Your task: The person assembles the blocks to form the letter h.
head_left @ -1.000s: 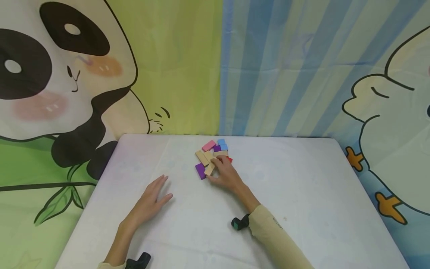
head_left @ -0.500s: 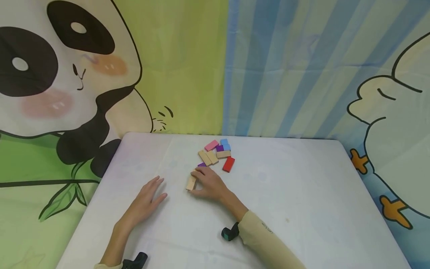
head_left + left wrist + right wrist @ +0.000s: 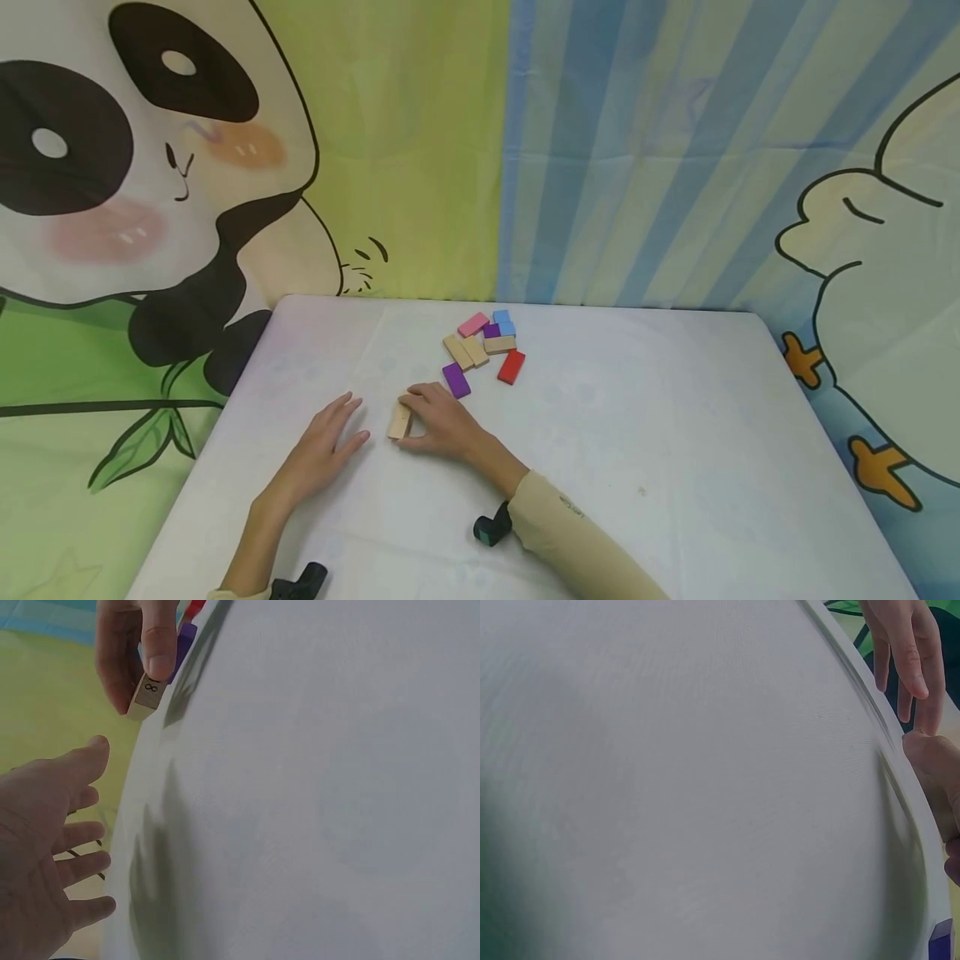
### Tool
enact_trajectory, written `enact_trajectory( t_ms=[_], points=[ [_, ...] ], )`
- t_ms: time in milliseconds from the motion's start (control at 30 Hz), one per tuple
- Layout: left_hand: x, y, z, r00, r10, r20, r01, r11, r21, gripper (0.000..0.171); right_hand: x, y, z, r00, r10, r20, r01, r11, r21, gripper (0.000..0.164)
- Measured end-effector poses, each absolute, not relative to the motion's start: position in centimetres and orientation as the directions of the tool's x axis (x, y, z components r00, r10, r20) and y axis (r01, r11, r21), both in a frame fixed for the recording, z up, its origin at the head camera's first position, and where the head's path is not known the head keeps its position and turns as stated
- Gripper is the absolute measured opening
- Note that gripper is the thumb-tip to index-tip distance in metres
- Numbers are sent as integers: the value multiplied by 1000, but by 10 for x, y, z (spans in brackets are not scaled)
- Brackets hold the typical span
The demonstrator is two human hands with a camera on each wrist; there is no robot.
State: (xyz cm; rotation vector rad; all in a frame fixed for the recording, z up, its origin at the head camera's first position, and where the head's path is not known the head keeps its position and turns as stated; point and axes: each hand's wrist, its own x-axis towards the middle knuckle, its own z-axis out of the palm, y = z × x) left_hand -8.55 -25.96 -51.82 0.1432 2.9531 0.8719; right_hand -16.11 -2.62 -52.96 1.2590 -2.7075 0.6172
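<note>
My right hand [image 3: 444, 423] pinches a plain wooden block [image 3: 400, 421] between thumb and fingers, left of the other blocks. In the left wrist view, the end of that wooden block [image 3: 148, 694] bears a printed number that looks like 18. To its left my left hand [image 3: 318, 448] is held with fingers extended, holding nothing; its spread fingers also show in the left wrist view. Nearest behind the right hand lies a purple block [image 3: 456, 380]. A red block [image 3: 512, 367] lies farther right.
Behind, on the white table [image 3: 637, 417], lie two plain wooden blocks side by side [image 3: 465, 352], another wooden block [image 3: 499, 344], a pink block [image 3: 473, 324], a small purple block [image 3: 491, 331] and blue blocks [image 3: 503, 322]. A printed cloth [image 3: 420, 167] hangs beyond the table's back edge.
My right hand has drawn the wooden block out of the cluster, toward the left and nearer to me, uncovering the purple and red blocks. The left hand has barely moved.
</note>
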Motion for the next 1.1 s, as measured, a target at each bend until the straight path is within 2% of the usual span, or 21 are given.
enact_trajectory(
  t_ms=[167,467,633,1100],
  points=[
    [-84,-263,-518,-994,106,-20,78,834,546,62,-160,-31,-531,-649,-719,250,-757,576,-309,64],
    [-84,-268,-520,-992,121,38,123,844,522,55,-154,-50,-533,-656,-732,182,-741,581,-337,72],
    [-85,-266,-521,-990,138,34,135,841,525,57,-150,-56,-535,-660,-736,150,-733,588,-342,75],
    [-84,-267,-527,-981,175,86,195,846,497,51,-137,-61,-542,-662,-722,201,-740,588,-327,77]
  ],
)
